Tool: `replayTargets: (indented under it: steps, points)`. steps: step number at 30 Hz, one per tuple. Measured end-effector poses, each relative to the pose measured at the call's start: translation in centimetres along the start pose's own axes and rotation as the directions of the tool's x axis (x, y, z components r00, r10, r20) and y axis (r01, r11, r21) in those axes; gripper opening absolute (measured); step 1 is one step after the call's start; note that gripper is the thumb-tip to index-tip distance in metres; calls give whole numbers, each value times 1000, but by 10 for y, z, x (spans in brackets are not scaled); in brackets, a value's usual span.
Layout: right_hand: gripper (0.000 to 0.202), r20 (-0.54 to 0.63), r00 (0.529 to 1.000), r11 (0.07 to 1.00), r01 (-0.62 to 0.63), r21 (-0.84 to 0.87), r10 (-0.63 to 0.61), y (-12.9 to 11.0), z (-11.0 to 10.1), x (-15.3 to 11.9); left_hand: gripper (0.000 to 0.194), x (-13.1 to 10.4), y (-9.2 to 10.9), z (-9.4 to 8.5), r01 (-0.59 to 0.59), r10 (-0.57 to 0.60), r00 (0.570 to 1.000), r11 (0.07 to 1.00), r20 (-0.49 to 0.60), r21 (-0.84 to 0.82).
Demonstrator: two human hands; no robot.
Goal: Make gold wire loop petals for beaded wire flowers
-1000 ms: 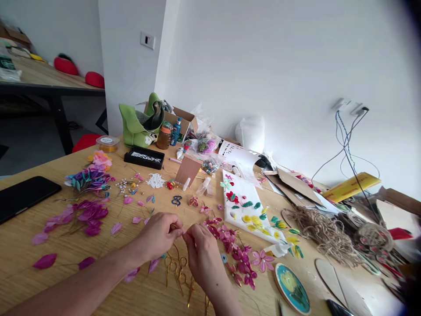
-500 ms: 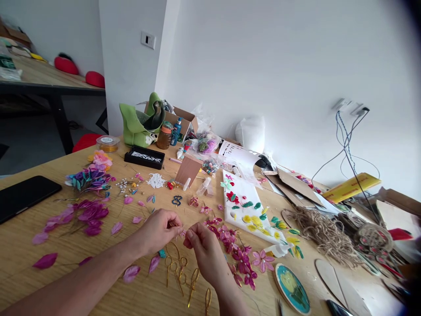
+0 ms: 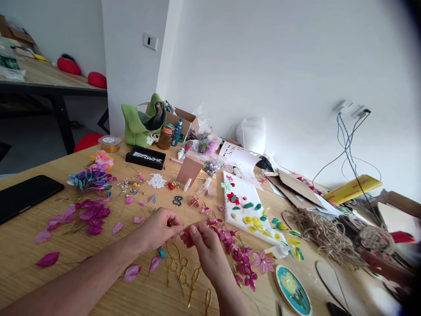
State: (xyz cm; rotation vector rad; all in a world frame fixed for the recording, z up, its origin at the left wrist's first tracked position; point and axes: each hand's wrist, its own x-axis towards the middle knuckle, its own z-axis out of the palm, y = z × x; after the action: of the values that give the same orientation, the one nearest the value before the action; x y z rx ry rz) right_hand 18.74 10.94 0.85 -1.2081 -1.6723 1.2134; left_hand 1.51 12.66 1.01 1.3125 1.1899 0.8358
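Observation:
My left hand (image 3: 161, 229) and my right hand (image 3: 204, 245) meet fingertip to fingertip above the middle of the table, both in a pinch. A tiny pale pink bit shows between them, too small to make out. Below the fingers lie gold-coloured wire hairpin pieces (image 3: 180, 270) and a small teal piece (image 3: 162, 253). Loose pink petals (image 3: 132, 273) on thin wires are spread left of my hands. To the right of my right hand is a cluster of magenta wire-framed flowers (image 3: 242, 260).
A white foam board (image 3: 235, 214) carries coloured flowers and leaves. At the left are a black phone (image 3: 29, 197) and magenta petals (image 3: 95, 213). A round embroidery hoop (image 3: 292, 289) and a heap of twine (image 3: 322, 230) lie right. Another person's blurred hand (image 3: 383, 267) appears at the right edge.
My right hand has shifted slightly left, closing the gap to my left hand. Another person's hand has come in at the right edge. The view has shifted slightly.

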Motion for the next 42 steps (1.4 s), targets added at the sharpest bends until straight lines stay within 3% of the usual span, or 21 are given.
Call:
replayTargets:
  steps: [4,9,12,19,22,31,39,42]
  points:
    - [18,-27,999,977,39,-208,-46,-5,4,-4,24,0,1,2,-26,26,999,1000,-40,-12]
    - [23,-51,945,835,260,-484,-323,-8,8,-8,34,-2,1,3,85,-82,996,989,33,-122]
    - [26,-33,920,772,308,-556,-391,-7,9,-8,43,-2,0,2,148,-132,987,966,89,-214]
    - [24,-197,940,889,173,-424,-277,-2,7,-7,64,3,3,-5,227,-165,970,880,181,-416]
    - [28,-258,934,910,133,-393,-248,-1,8,-6,63,2,5,-4,222,-155,971,860,180,-459]
    - [26,-247,923,905,187,-383,-295,-1,16,-6,40,0,1,4,103,-97,995,910,35,-403]
    - [27,-240,957,970,110,-217,-162,-6,16,-7,36,-3,0,17,21,-52,996,932,-77,-361]
    - [26,-224,965,970,86,-226,-138,-7,12,-6,36,-2,-1,18,3,-44,993,933,-106,-360]
